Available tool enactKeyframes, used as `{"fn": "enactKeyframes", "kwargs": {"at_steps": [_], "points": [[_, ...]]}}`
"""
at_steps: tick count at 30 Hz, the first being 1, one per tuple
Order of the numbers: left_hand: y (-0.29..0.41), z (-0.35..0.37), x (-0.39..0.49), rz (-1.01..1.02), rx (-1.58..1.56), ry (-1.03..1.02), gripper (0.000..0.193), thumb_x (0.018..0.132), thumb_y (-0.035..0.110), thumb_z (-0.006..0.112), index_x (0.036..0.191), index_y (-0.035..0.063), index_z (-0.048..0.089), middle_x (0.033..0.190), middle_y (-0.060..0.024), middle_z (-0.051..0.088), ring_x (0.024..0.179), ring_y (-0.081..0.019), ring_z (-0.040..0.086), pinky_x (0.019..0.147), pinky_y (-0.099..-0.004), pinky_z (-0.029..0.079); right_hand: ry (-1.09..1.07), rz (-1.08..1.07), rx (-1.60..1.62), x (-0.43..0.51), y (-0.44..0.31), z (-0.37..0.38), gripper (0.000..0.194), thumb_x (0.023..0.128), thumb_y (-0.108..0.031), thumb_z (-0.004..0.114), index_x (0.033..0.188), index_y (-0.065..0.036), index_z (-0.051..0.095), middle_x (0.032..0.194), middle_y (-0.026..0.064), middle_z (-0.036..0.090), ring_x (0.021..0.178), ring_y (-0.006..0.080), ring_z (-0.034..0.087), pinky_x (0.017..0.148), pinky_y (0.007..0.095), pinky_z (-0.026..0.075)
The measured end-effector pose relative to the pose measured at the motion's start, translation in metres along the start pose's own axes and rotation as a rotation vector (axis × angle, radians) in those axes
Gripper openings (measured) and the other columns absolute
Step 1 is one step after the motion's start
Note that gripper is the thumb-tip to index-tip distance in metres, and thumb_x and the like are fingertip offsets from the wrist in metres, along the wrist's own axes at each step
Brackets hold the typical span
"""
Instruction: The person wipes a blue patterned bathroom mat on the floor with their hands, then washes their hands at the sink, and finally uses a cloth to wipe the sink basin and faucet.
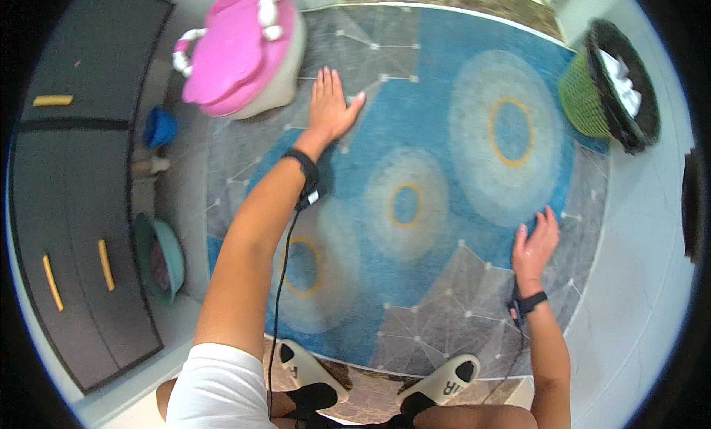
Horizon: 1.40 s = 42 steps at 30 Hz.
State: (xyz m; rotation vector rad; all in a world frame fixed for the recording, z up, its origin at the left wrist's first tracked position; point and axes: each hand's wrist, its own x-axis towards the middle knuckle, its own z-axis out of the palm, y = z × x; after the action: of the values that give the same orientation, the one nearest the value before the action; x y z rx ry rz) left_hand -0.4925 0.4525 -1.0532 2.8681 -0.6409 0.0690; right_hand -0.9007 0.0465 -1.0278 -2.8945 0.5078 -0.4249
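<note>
A blue and grey floor mat (355, 245) with pale rings and linked white dots lies before me. My left hand (333, 109) is palm down at the mat's far left part, thumb spread from the fingers, holding nothing. Just beyond it is what looks like a child's potty (233, 56), with a pink lid and pink-and-white handles. Near the mat's right side, my right hand (536, 251) has its fingers apart and nothing in it. Whether either palm presses on the mat is hard to tell. Each wrist wears a black band with a cable.
At the right wall stands a green wastebasket (583, 95) with a black liner and white paper inside. A dark cabinet (72, 179) with yellow handles lines the left, beside a teal basin (169, 257) and a blue container (161, 127). My slippers (314, 368) are at the mat's near edge.
</note>
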Motion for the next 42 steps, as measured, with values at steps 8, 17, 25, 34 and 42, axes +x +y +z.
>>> {"fn": "enactKeyframes", "kwargs": {"at_steps": [8,17,25,34,42], "points": [[0.343,0.037,-0.048,0.574,-0.457,-0.092,0.085,0.095,0.049,0.063,0.154,-0.0114,0.047,0.165,-0.0327,0.041,0.157,-0.0457,0.035,0.133,-0.0530,0.022,0.073,0.153,0.431,0.001,0.013,-0.006,0.033,0.105,-0.018,0.056,0.130,0.002,0.063,0.148,0.0205,0.060,0.140,0.0394,0.054,0.119,0.0496,0.039],[0.164,-0.027,-0.306,0.726,-0.433,-0.464,0.081,0.096,0.040,0.074,0.163,0.0067,0.044,0.169,-0.0178,0.043,0.155,-0.0374,0.042,0.129,-0.0511,0.032,0.202,0.351,0.699,-0.070,0.069,-0.059,0.026,0.107,-0.010,0.053,0.126,0.002,0.067,0.137,0.0161,0.068,0.130,0.0295,0.062,0.115,0.0421,0.045],[0.153,0.006,0.045,0.042,0.010,-0.077,0.093,0.108,0.061,0.045,0.164,-0.0114,0.029,0.174,-0.0321,0.023,0.164,-0.0429,0.019,0.134,-0.0486,0.015,0.113,0.592,0.525,-0.158,0.088,-0.135,0.025,0.107,-0.013,0.056,0.124,0.001,0.069,0.133,0.0159,0.070,0.128,0.0296,0.064,0.114,0.0410,0.045],[0.532,0.074,-0.186,0.985,-0.467,-0.263,0.083,0.107,0.055,0.051,0.158,-0.0096,0.043,0.170,-0.0266,0.038,0.161,-0.0394,0.030,0.133,-0.0497,0.022,0.211,0.728,0.531,-0.214,0.080,-0.220,0.024,0.108,-0.014,0.056,0.121,0.000,0.070,0.127,0.0132,0.072,0.122,0.0258,0.065,0.109,0.0377,0.047],[0.420,0.012,-0.376,1.475,-0.683,-0.689,0.073,0.110,0.050,0.048,0.159,-0.0039,0.045,0.170,-0.0206,0.040,0.160,-0.0346,0.034,0.132,-0.0491,0.024,0.219,0.769,0.489,-0.269,0.063,-0.254,0.029,0.113,-0.017,0.050,0.123,0.001,0.070,0.127,0.0111,0.074,0.123,0.0213,0.065,0.112,0.0351,0.045]]}}
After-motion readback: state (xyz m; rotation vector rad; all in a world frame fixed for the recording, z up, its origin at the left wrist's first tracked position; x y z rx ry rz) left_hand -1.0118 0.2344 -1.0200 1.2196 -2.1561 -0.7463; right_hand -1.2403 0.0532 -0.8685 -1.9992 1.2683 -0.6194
